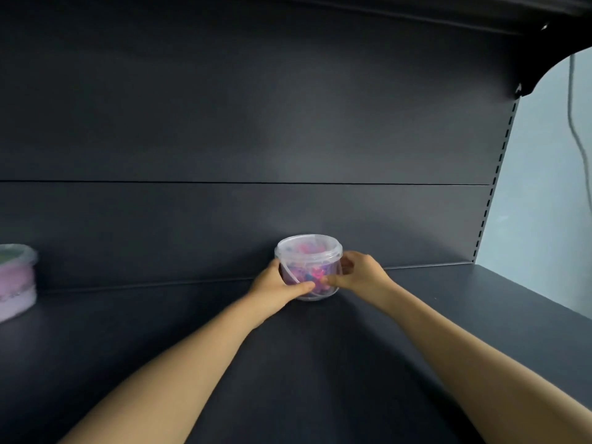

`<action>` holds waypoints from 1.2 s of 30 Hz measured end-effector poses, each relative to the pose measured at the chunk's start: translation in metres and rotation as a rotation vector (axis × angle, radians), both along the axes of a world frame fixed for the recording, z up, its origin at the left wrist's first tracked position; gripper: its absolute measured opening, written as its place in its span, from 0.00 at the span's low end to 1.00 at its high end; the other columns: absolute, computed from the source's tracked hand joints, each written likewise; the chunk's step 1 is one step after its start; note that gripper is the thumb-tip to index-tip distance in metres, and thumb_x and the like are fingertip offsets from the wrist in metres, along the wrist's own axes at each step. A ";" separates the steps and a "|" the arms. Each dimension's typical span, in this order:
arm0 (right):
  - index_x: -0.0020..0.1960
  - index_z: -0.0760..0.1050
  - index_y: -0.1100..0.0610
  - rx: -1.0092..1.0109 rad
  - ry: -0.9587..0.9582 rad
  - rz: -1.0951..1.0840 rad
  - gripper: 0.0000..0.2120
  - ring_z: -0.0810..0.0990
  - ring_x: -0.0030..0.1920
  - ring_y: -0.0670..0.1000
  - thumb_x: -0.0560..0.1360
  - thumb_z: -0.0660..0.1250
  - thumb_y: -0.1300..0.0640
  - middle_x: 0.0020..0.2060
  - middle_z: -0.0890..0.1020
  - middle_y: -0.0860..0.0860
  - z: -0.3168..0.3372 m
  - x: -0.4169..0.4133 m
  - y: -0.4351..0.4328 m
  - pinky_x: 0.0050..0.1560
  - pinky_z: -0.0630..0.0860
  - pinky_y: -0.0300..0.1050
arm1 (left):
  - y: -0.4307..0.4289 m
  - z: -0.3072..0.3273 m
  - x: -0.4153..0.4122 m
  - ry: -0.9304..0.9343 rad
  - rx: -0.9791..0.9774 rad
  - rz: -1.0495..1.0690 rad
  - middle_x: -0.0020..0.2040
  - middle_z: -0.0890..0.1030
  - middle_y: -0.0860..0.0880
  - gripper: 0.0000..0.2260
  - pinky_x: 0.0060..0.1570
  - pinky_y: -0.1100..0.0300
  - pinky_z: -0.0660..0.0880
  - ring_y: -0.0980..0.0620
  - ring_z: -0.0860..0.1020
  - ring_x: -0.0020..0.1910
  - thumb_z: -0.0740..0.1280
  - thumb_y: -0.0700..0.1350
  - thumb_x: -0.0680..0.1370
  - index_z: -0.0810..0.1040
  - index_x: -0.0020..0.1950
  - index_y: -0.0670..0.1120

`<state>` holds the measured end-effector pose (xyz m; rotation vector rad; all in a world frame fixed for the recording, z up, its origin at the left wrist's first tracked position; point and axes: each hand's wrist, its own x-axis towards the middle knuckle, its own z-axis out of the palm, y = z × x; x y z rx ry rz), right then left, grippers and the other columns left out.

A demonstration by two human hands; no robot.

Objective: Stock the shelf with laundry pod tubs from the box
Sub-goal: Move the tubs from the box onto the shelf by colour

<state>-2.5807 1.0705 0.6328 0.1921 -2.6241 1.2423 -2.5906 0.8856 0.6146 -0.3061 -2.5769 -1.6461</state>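
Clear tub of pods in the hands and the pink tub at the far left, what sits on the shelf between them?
Head view: only bare dark shelf runs from the pink tub to the left hand gripping the clear tub.

Clear lidded plastic tub of pink-blue pods: upright, rear of dark grey shelf. Pale pink tub: far left.

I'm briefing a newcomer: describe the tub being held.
On the dark grey metal shelf, look midway along, near the back panel. The clear round plastic tub of pink and blue pods is there, gripped by the left hand and right hand. The pale pink tub at far left is untouched.
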 end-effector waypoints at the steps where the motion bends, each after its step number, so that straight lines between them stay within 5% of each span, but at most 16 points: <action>1: 0.56 0.78 0.54 -0.005 -0.013 0.009 0.22 0.82 0.49 0.48 0.65 0.78 0.51 0.47 0.83 0.47 -0.004 -0.003 0.002 0.51 0.77 0.42 | 0.001 -0.003 -0.003 0.005 -0.027 0.022 0.58 0.78 0.53 0.30 0.59 0.58 0.74 0.54 0.76 0.57 0.77 0.50 0.66 0.69 0.65 0.50; 6: 0.61 0.76 0.56 -0.040 -0.038 0.037 0.29 0.81 0.52 0.46 0.64 0.78 0.48 0.51 0.83 0.47 -0.013 -0.013 0.007 0.57 0.76 0.43 | -0.002 -0.005 -0.012 0.005 -0.091 0.035 0.57 0.79 0.54 0.32 0.59 0.56 0.75 0.54 0.78 0.56 0.78 0.52 0.64 0.71 0.65 0.51; 14: 0.58 0.77 0.56 0.091 -0.104 -0.016 0.23 0.79 0.54 0.49 0.67 0.75 0.48 0.52 0.81 0.47 -0.003 -0.001 0.004 0.54 0.74 0.42 | -0.009 -0.001 0.002 0.069 -0.218 0.061 0.56 0.80 0.52 0.27 0.53 0.62 0.74 0.53 0.78 0.54 0.77 0.53 0.66 0.74 0.61 0.47; 17: 0.59 0.76 0.56 0.294 -0.126 -0.044 0.22 0.77 0.54 0.50 0.70 0.73 0.47 0.54 0.80 0.50 0.006 0.021 0.003 0.50 0.71 0.41 | -0.024 0.007 0.021 0.079 -0.435 0.044 0.57 0.78 0.50 0.24 0.53 0.62 0.72 0.52 0.77 0.56 0.73 0.54 0.71 0.74 0.62 0.44; 22: 0.68 0.69 0.59 0.631 -0.185 -0.012 0.27 0.73 0.64 0.56 0.74 0.69 0.47 0.64 0.75 0.55 0.024 0.070 -0.004 0.62 0.70 0.47 | -0.053 0.029 0.072 0.247 -1.068 0.024 0.58 0.76 0.47 0.14 0.52 0.54 0.74 0.47 0.76 0.55 0.60 0.51 0.79 0.74 0.59 0.44; 25: 0.69 0.68 0.57 0.783 -0.186 -0.038 0.27 0.73 0.64 0.57 0.75 0.66 0.46 0.65 0.75 0.55 0.035 0.115 -0.022 0.63 0.71 0.51 | -0.074 0.044 0.116 0.336 -1.290 0.060 0.57 0.76 0.45 0.14 0.49 0.54 0.72 0.45 0.74 0.57 0.57 0.49 0.80 0.74 0.58 0.42; 36: 0.68 0.69 0.55 1.100 -0.068 -0.235 0.30 0.74 0.63 0.57 0.72 0.67 0.41 0.62 0.76 0.53 0.083 0.315 -0.119 0.60 0.74 0.51 | -0.182 0.103 0.300 0.568 -1.250 0.163 0.56 0.73 0.44 0.11 0.44 0.54 0.68 0.43 0.72 0.56 0.57 0.45 0.79 0.74 0.56 0.41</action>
